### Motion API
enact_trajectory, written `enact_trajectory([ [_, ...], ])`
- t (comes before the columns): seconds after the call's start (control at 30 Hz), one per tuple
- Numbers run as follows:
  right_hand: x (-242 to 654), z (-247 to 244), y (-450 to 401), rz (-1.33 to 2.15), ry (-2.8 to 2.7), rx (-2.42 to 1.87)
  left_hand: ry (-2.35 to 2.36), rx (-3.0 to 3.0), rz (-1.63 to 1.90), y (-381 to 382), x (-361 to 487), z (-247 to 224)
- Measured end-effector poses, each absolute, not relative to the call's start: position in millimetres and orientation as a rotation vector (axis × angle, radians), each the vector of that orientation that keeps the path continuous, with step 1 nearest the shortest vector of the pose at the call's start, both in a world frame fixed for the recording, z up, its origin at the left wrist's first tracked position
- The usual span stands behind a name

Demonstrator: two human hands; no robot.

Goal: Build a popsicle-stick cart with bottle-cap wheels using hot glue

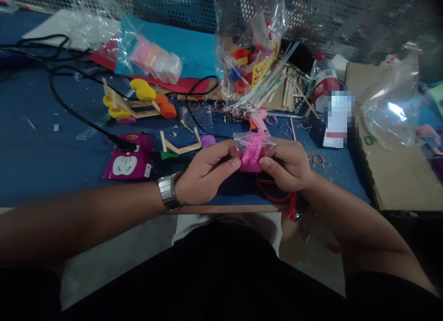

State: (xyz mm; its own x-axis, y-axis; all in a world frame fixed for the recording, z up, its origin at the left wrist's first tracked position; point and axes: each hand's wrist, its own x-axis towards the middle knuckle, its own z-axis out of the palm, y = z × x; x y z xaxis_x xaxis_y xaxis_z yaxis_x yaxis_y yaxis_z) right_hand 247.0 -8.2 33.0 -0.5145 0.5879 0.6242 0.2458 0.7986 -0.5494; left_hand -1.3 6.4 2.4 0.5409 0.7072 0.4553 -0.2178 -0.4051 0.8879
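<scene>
Pink soft material (252, 157) is sitting inside a clear plastic bag (239, 139), held up over the near part of the blue table (41, 150). The left hand (202, 175) is pinching the bag's left side between thumb and fingers; the right hand (290, 164) is gripping its right side likewise. Just beyond, a pink glue gun (260, 121) is lying.
</scene>
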Motion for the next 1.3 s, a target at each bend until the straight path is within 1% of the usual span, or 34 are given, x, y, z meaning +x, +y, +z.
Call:
enact_trajectory([
  [0.37,240,29,-8,0.534,-2.168,-0.491,0.360,1.675,0.966,-4,0,-3],
  [0.6,243,33,-15,0.551,-2.036,-0.581,0.345,1.661,1.078,1,-1,6],
  [0.9,249,29,-4,0.598,-2.090,-0.590,0.331,1.813,1.019,7,-3,5],
  [1.13,249,29,-7,0.461,-2.208,-0.592,0.321,1.866,1.037,7,-4,7],
  [1.3,251,31,-9,0.438,-2.200,-0.594,0.321,1.844,1.051,8,-4,9],
])
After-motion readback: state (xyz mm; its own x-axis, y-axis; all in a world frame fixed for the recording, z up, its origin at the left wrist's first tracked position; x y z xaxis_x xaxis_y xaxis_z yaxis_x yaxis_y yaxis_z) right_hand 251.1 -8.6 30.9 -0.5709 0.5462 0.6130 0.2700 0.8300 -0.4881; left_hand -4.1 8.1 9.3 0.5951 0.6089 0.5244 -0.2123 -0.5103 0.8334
